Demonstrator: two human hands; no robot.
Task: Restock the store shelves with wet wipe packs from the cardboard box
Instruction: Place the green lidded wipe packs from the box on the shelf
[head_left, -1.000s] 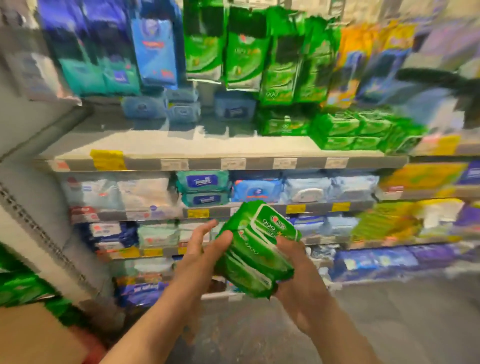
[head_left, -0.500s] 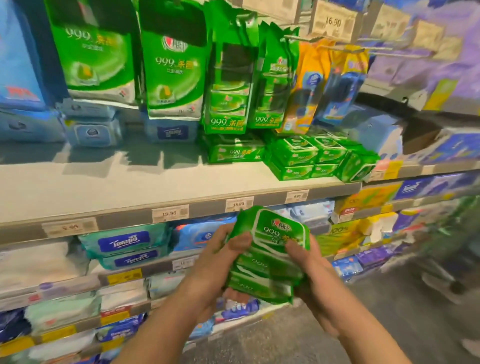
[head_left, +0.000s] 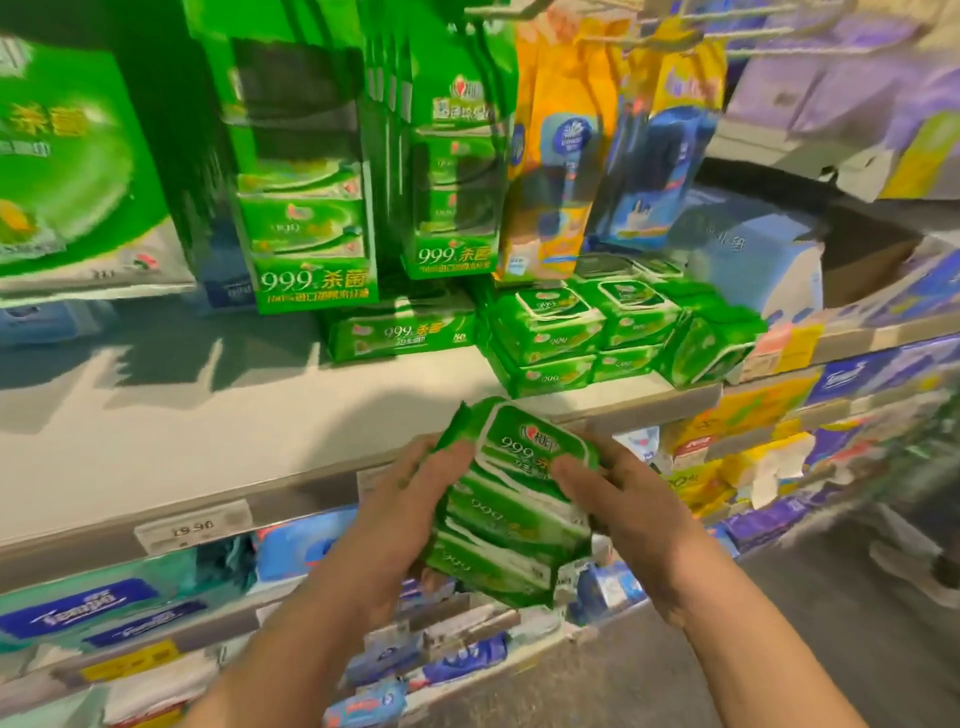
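Wet wipe packs (head_left: 511, 501) stacked, clamped between left hand (head_left: 402, 512), right hand (head_left: 631, 512) grip.

The left hand (head_left: 410, 499) and right hand (head_left: 618, 504) cover both sides of the stack of green wipe packs (head_left: 511, 512); the count of packs in it cannot be told. The lettering on the lower packs is smeared. The large green bag (head_left: 67, 171) at far left is cut by the frame edge. The hanging green bags (head_left: 306, 156) run out of the top edge. The goods on the right-hand shelves (head_left: 857, 395) are blurred beyond reading. The price tag (head_left: 192, 526) on the shelf rail (head_left: 78, 545) is only partly legible. Both forearms leave the bottom edge.
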